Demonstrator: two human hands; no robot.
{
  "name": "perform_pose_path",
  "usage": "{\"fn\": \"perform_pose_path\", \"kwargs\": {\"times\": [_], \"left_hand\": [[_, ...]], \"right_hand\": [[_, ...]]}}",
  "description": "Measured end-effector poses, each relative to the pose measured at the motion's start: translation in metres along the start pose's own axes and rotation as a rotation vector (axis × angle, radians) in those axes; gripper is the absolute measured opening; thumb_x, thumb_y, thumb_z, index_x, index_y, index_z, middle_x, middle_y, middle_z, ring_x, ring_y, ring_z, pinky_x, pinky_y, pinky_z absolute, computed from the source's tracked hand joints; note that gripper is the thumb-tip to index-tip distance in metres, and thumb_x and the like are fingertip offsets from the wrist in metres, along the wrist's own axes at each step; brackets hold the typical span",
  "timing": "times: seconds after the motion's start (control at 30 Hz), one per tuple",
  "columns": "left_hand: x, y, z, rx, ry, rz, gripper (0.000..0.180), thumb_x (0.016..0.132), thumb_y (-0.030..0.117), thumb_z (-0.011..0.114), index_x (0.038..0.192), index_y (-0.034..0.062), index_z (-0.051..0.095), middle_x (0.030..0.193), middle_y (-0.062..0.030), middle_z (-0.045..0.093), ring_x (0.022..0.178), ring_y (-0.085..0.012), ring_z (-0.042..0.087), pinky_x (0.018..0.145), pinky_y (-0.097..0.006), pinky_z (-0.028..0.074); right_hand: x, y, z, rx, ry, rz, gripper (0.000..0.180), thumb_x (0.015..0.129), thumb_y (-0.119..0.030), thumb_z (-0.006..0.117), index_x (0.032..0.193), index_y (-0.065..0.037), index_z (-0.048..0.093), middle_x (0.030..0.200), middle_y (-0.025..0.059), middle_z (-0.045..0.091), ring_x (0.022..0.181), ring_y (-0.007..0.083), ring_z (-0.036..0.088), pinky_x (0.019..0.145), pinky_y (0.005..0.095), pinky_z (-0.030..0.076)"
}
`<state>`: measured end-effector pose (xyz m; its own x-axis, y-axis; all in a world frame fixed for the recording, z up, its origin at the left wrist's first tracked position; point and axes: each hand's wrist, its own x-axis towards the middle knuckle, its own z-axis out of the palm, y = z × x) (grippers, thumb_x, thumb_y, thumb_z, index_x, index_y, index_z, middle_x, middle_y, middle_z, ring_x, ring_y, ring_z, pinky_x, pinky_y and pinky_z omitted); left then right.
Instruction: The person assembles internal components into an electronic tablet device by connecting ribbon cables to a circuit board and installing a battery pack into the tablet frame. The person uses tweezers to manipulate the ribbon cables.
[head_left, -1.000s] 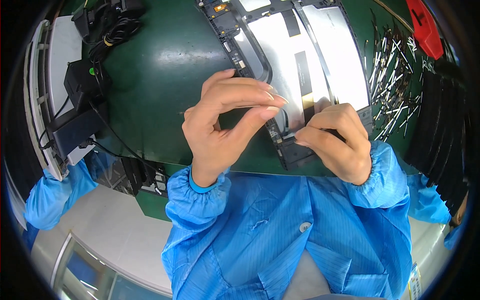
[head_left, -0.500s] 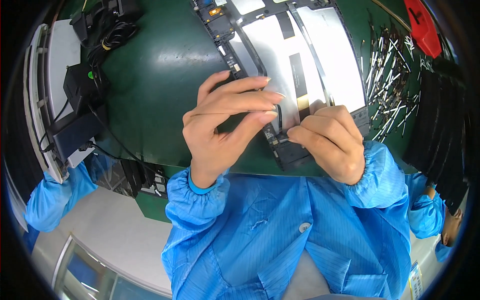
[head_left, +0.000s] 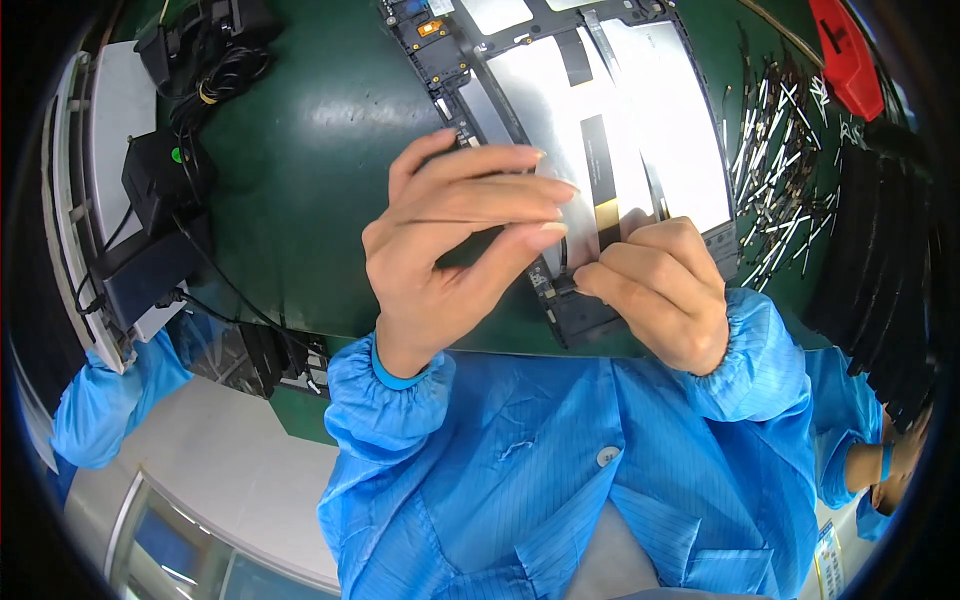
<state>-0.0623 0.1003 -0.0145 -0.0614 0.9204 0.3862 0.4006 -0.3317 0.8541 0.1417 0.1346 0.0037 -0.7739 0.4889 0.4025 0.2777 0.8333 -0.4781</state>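
Note:
An opened tablet-like device (head_left: 600, 110) lies on the green mat (head_left: 300, 190), its black frame, silver shielding plates and a black flat ribbon cable (head_left: 600, 165) exposed. My left hand (head_left: 455, 250) hovers over its lower left edge, fingers stretched to the right, thumb and fingertips pinched near a thin clear film strip. My right hand (head_left: 660, 290) is curled into a fist at the device's lower edge, fingertips pressing on a small part by the frame; the part itself is hidden. Both sleeves are blue.
Several thin metal tools (head_left: 785, 160) lie scattered right of the device, with a red object (head_left: 850, 55) above them. Black adapters and cables (head_left: 180, 130) and a grey tray (head_left: 105, 200) sit at the left. Other people's blue sleeves (head_left: 110, 400) show at both lower sides.
Both hands have shifted slightly up over the device's lower edge. My left fingers have stretched farther right toward my right fist, which has closed tighter.

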Motion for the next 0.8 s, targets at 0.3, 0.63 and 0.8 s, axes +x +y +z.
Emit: {"fn": "perform_pose_path", "kwargs": {"times": [0.3, 0.63, 0.8], "left_hand": [[0.033, -0.013, 0.004, 0.292, -0.113, 0.208, 0.011, 0.066, 0.009, 0.075, 0.077, 0.0109, 0.073, 0.087, -0.0014, 0.069, 0.096, -0.0190, 0.061, 0.095, -0.037, 0.037], [0.034, -0.014, 0.002, 0.183, -0.120, 0.071, 0.009, 0.067, 0.008, 0.076, 0.074, 0.0100, 0.072, 0.087, -0.0017, 0.070, 0.095, -0.0195, 0.062, 0.096, -0.038, 0.035], [0.034, -0.013, 0.002, 0.186, -0.125, 0.062, 0.009, 0.067, 0.008, 0.077, 0.074, 0.0097, 0.071, 0.087, -0.0015, 0.070, 0.095, -0.0199, 0.062, 0.097, -0.039, 0.035]], "right_hand": [[0.002, -0.002, 0.002, -0.030, 0.022, 0.031, 0.030, 0.056, -0.012, 0.062, 0.084, -0.001, 0.066, 0.087, 0.0054, 0.059, 0.077, 0.0212, 0.054, 0.065, 0.0319, 0.047], [0.002, -0.003, 0.002, -0.013, 0.017, 0.060, 0.032, 0.054, -0.012, 0.062, 0.084, -0.002, 0.067, 0.086, 0.0039, 0.059, 0.076, 0.0195, 0.054, 0.063, 0.0309, 0.046], [0.002, -0.004, 0.001, -0.012, 0.013, 0.058, 0.032, 0.054, -0.012, 0.062, 0.084, -0.002, 0.067, 0.086, 0.0042, 0.059, 0.076, 0.0193, 0.054, 0.062, 0.0312, 0.046]]}}
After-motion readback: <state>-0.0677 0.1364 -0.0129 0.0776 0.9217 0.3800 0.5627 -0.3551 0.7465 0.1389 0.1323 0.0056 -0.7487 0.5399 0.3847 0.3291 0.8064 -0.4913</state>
